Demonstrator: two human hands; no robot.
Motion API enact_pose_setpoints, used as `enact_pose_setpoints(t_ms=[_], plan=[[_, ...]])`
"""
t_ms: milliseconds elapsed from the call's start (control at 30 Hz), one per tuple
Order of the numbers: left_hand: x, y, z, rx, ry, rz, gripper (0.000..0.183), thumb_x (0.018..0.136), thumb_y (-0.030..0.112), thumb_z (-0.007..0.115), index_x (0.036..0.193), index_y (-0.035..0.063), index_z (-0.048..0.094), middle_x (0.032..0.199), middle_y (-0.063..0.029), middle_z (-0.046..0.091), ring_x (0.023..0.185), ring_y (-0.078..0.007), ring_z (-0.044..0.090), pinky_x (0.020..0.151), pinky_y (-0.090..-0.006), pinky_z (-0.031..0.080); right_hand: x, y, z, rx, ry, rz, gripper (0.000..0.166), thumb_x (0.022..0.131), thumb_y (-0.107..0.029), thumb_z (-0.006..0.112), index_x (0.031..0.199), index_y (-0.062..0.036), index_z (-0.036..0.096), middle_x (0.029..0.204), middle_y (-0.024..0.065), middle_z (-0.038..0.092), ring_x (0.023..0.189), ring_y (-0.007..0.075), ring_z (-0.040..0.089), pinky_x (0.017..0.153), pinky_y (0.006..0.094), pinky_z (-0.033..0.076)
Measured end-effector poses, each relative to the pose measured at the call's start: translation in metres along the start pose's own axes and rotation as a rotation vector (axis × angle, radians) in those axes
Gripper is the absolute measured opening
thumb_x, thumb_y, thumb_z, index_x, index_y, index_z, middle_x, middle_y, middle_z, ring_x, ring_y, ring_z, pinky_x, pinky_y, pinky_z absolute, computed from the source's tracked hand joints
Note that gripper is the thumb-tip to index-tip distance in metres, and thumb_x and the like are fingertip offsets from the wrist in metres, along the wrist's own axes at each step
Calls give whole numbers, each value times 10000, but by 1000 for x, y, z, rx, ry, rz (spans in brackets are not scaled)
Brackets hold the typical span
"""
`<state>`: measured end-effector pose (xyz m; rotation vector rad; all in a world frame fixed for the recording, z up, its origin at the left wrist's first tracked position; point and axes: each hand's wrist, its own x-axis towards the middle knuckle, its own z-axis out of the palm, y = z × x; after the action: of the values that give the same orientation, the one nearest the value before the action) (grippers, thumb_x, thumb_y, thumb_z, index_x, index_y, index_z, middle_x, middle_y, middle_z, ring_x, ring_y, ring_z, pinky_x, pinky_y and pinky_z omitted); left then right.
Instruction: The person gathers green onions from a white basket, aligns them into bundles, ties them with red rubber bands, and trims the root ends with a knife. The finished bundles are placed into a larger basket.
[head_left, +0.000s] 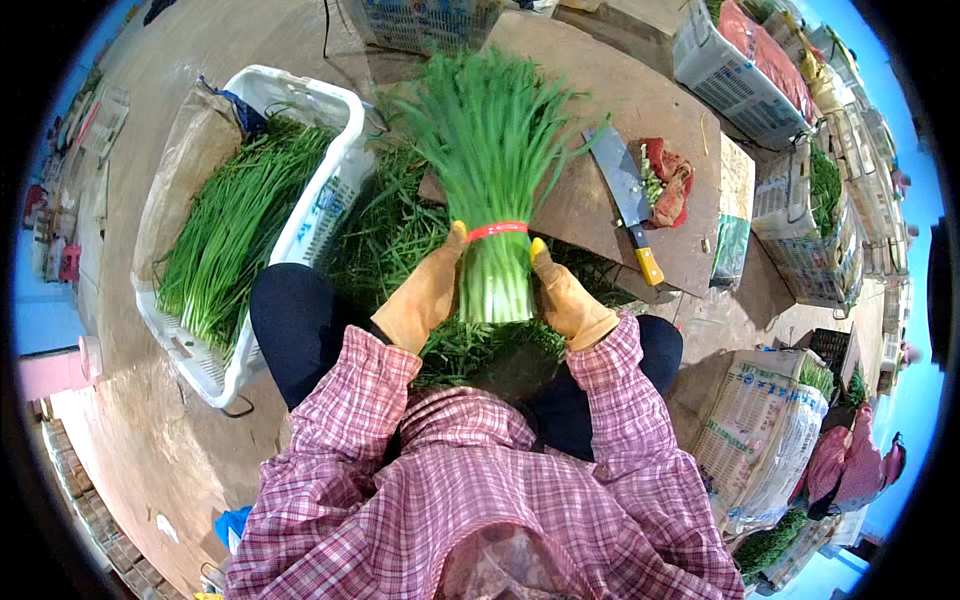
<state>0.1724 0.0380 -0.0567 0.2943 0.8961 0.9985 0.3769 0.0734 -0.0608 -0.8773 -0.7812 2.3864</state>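
My left hand (424, 292) and my right hand (571, 296), both in tan work gloves with yellow fingertips, hold a thick bunch of green garlic chives (491, 150) between them. A red band (497, 229) circles the bunch near my thumbs. Its pale cut ends point toward me, and the leaf tips fan out away from me. Right of the bunch, a cleaver (619, 176) with a black and yellow handle lies on a brown board (600, 90). Beside its blade are a red cloth (673, 184) and small cut stem pieces (651, 180).
A white plastic crate (349, 112) of loose chives (240, 217) stands at the left. Loose greens (397, 225) lie beneath my hands. More crates (742, 82) stand at the right, near a wrapped bale (757, 435). Another person (855, 465) is at the lower right.
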Motion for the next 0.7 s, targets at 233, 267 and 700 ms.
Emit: enact_pose_setpoints(t_ms=[233,267,700], plan=[[1,-12,4,-90,-29,33,712,891,555,635,1365,37,514,1205,-101,660,1040,-225,660,911,-377,541,-4,1,5,32,169,47,628,902,-427,708,1296,33,544,1181,110,666,1031,199,667,912,346,542],[0,-14,5,-68,-69,28,683,897,502,659,1374,39,505,1208,-97,659,1039,-221,660,911,-381,541,-4,0,6,7,177,52,621,906,-427,703,1292,35,548,1173,113,668,1023,200,671,909,348,545],[-78,-29,9,8,241,-161,321,1012,300,565,1159,15,557,1027,-152,690,694,-195,657,534,-288,482,11,11,0,245,196,16,403,998,-299,579,1252,13,593,1158,132,694,985,239,705,885,376,583]])
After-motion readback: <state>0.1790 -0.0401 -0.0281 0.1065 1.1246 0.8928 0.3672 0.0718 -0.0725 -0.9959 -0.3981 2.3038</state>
